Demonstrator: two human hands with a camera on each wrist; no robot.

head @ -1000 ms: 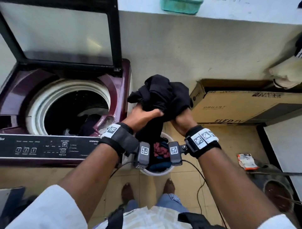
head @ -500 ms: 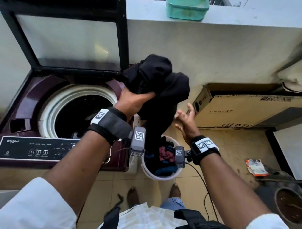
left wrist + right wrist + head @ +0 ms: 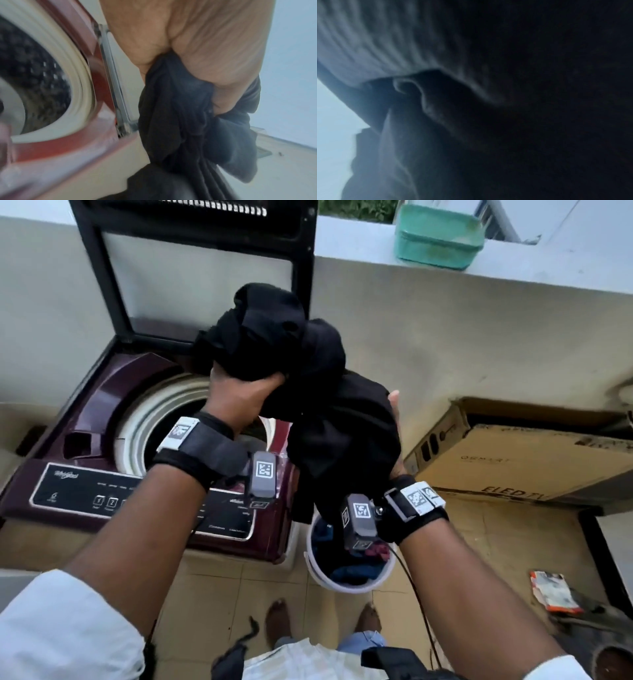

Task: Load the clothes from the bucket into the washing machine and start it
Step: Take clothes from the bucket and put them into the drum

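My left hand (image 3: 239,392) grips a bunched black garment (image 3: 274,344) and holds it above the right edge of the maroon top-load washing machine (image 3: 113,378), whose lid (image 3: 191,268) stands up. Its drum (image 3: 178,419) gapes below my left wrist. The cloth's lower half hangs over my right hand (image 3: 394,405), which touches it from behind; only one straight fingertip shows. In the left wrist view, the left hand (image 3: 197,47) clutches the garment (image 3: 180,121) beside the drum (image 3: 34,75). Dark cloth (image 3: 505,121) fills the right wrist view. The white bucket (image 3: 342,585) on the floor holds several clothes.
The control panel (image 3: 85,494) runs along the machine's front. A flat cardboard box (image 3: 513,460) lies on the floor at right, against the wall. A green tub (image 3: 438,237) sits on the ledge above. A torn packet (image 3: 551,590) lies on the tiles. My bare feet stand just before the bucket.
The left hand carried the black garment up and left toward the machine. The right hand let go half a second ago and is now back against the hanging cloth.
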